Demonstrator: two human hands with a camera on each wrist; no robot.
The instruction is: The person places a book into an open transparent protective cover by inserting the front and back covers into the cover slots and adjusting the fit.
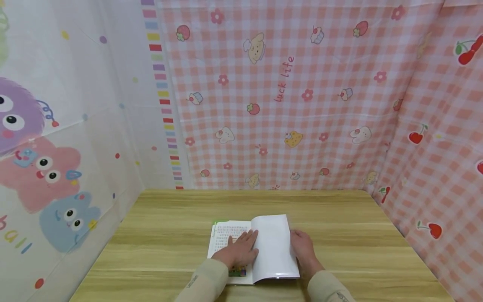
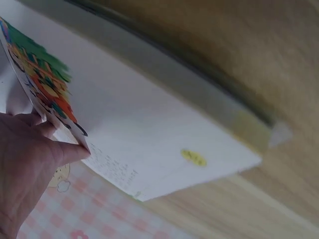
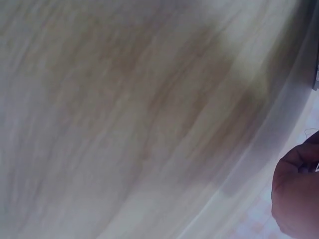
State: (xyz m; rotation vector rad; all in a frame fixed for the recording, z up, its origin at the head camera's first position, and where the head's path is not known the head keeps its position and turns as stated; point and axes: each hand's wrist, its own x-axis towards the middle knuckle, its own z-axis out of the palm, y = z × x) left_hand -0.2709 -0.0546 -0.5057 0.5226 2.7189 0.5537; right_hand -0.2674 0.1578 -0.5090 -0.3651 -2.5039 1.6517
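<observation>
An open book [image 1: 271, 247] lies on the table, with a printed left page and a blank white right page that bulges up near the spine. My left hand [image 1: 240, 251] rests across the left page near the spine, fingers extended. In the left wrist view, the left hand [image 2: 30, 159] touches the page beside a colourful picture [image 2: 50, 84]. At the book's right edge, my right hand [image 1: 303, 248] grips the side with curled fingers. Only part of the right hand [image 3: 298, 194] shows in the right wrist view, and its fingertips are hidden.
The wood-grain table [image 1: 166, 230] spreads around the book. A pink checked cloth [image 1: 286, 105] hangs behind it and another checked cloth [image 1: 434, 167] on the right. A white cartoon-print cloth [image 1: 109, 109] hangs on the left.
</observation>
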